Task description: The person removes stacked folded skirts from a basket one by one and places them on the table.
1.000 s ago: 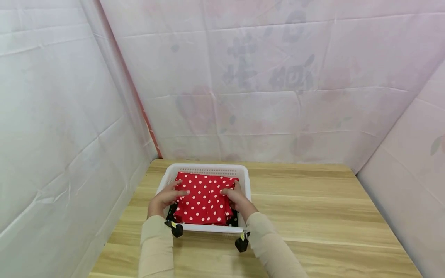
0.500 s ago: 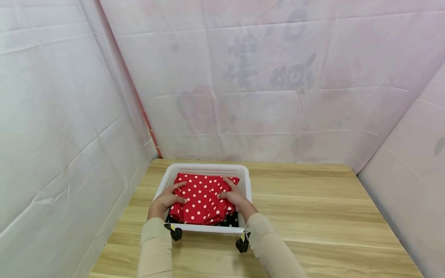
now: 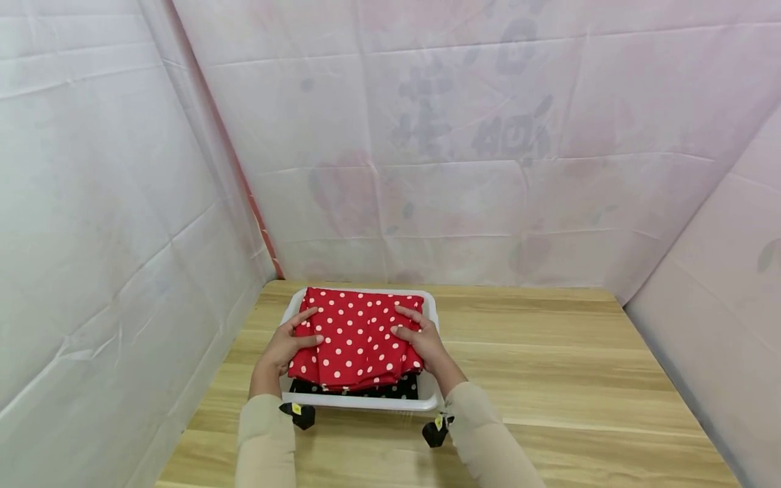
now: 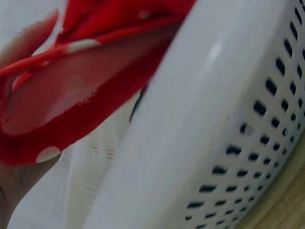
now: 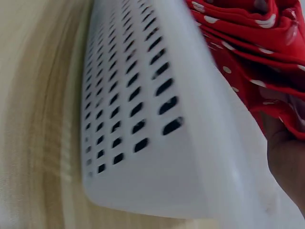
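A folded red cloth with white polka dots [image 3: 350, 332] is held between both hands at the top of a white plastic basket [image 3: 360, 402]. My left hand [image 3: 283, 346] grips its left side, thumb on top and the other fingers mostly underneath. On the opposite side my right hand [image 3: 428, 342] grips the cloth the same way. The right wrist view shows several folded layers of the red cloth [image 5: 257, 62] above the rim. Below it, a black cloth with light dots [image 3: 407, 388] lies in the basket.
The basket's perforated side wall [image 4: 257, 138] stands on a wood-grain table [image 3: 549, 379]. Pale printed sheeting [image 3: 457, 203] hangs behind the table and along both sides. Black wrist-worn devices [image 3: 435, 432] hang near the basket's front corners.
Both hands have closed round the sides of the red cloth and raised it from inside the basket to about rim height. More of the black cloth's front edge shows beneath.
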`<state>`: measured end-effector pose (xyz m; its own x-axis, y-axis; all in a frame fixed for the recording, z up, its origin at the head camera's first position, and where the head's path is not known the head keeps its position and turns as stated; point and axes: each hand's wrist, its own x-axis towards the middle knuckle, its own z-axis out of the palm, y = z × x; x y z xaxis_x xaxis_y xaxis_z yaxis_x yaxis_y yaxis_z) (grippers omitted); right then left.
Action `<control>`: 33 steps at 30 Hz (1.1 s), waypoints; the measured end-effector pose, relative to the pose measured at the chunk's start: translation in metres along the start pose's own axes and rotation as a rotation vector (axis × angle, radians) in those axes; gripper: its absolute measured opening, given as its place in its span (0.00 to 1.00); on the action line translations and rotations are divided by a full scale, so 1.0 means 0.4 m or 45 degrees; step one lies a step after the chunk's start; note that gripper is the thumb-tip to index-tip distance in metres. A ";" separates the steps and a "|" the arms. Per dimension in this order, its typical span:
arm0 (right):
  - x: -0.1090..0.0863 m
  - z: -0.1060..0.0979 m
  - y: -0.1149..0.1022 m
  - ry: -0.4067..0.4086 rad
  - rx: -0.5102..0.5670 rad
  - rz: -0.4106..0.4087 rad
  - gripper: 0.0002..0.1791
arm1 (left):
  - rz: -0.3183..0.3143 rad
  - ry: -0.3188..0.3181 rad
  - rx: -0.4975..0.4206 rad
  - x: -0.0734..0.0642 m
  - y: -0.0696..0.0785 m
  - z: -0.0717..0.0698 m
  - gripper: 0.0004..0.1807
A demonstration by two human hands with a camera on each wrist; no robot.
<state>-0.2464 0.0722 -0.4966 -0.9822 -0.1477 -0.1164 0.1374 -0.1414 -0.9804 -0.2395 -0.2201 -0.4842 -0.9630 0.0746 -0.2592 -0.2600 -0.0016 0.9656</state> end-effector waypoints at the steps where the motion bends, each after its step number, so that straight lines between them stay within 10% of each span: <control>1: -0.003 -0.002 -0.004 0.002 0.020 -0.015 0.28 | 0.011 -0.001 -0.016 -0.005 0.002 0.000 0.39; 12: -0.072 -0.077 -0.053 -0.024 0.130 -0.062 0.28 | 0.165 -0.075 -0.216 -0.093 0.008 0.037 0.37; 33: -0.122 -0.151 -0.044 -0.030 0.155 -0.079 0.29 | 0.336 0.170 -0.260 -0.112 -0.051 0.124 0.31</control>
<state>-0.2087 0.1409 -0.4834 -0.9862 -0.1578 -0.0509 0.0925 -0.2688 -0.9588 -0.1875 -0.1738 -0.4913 -0.9962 -0.0860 -0.0152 0.0027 -0.2037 0.9790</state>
